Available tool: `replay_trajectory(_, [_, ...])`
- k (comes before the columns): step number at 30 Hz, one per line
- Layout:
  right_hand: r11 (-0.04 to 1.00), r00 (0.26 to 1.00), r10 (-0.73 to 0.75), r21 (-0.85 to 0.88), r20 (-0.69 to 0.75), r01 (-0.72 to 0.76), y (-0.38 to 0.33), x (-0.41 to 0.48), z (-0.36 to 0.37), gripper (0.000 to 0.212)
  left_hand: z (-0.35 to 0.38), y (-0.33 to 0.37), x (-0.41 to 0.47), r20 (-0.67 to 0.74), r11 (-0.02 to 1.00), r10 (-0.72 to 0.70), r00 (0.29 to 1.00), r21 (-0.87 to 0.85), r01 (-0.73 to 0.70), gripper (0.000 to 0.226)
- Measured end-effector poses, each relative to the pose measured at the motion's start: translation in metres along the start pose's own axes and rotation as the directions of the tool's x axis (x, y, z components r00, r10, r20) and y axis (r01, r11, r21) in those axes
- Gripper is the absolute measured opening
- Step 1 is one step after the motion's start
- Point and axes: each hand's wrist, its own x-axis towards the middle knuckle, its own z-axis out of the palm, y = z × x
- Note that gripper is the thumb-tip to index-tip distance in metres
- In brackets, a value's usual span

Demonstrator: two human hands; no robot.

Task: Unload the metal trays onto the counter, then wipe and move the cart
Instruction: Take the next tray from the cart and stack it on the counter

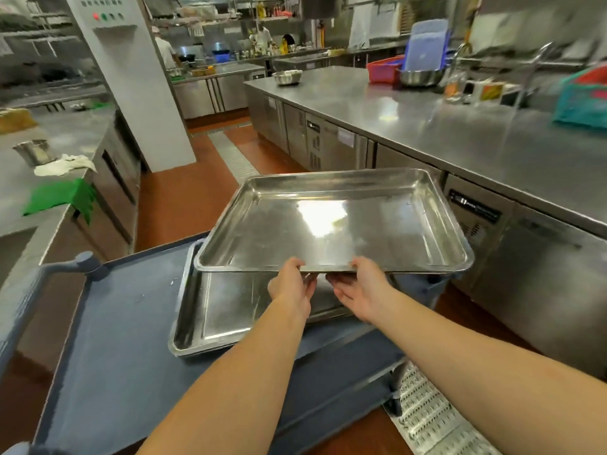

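I hold a shiny metal tray [331, 221] level in the air above the blue-grey cart [124, 339]. My left hand [290, 285] and my right hand [359, 287] both grip its near rim, thumbs on top and fingers underneath. Another metal tray [223, 316] lies flat on the cart's top shelf, partly hidden under the lifted one and my arms. The long steel counter [460, 136] runs along the right, just past the raised tray's far corner.
On the right counter stand a steel bowl [288, 76], a red basket [382, 69], a blue bin [425, 47] and a teal crate [581, 103]. The left counter holds a green cloth [60, 197], a white cloth [65, 164] and a metal cup [34, 152]. A floor drain grate [427, 418] lies at the cart's right. People work far back.
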Motion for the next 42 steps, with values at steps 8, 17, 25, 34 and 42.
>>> replay_trajectory(8, [0.962,0.945,-0.140,0.185,-0.295,0.200,-0.004,-0.038,-0.089,0.021,0.052,-0.066,-0.048,0.238,0.977,-0.173,0.956,0.163,0.137,0.008])
replay_trajectory(17, [0.896,0.866,-0.187,0.281,-0.464,0.344,-0.010,-0.115,-0.187,0.016,0.107,-0.143,-0.121,0.319,0.921,-0.270,0.908,0.360,0.147,0.022])
replay_trajectory(25, [0.860,0.783,-0.168,0.299,-0.599,0.413,0.005,-0.215,-0.311,0.026,0.134,-0.244,-0.238,0.365,0.813,-0.414,0.834,0.560,0.159,0.017])
replay_trajectory(34, [0.825,0.750,-0.182,0.317,-0.636,0.468,0.050,-0.301,-0.406,0.075,0.155,-0.339,-0.343,0.432,0.731,-0.397,0.810,0.682,-0.006,0.017])
replay_trajectory(42, [0.805,0.643,-0.255,0.210,-0.722,0.555,0.095,-0.363,-0.490,0.079,0.203,-0.403,-0.390,0.498,0.678,-0.443,0.745,0.730,-0.084,0.016])
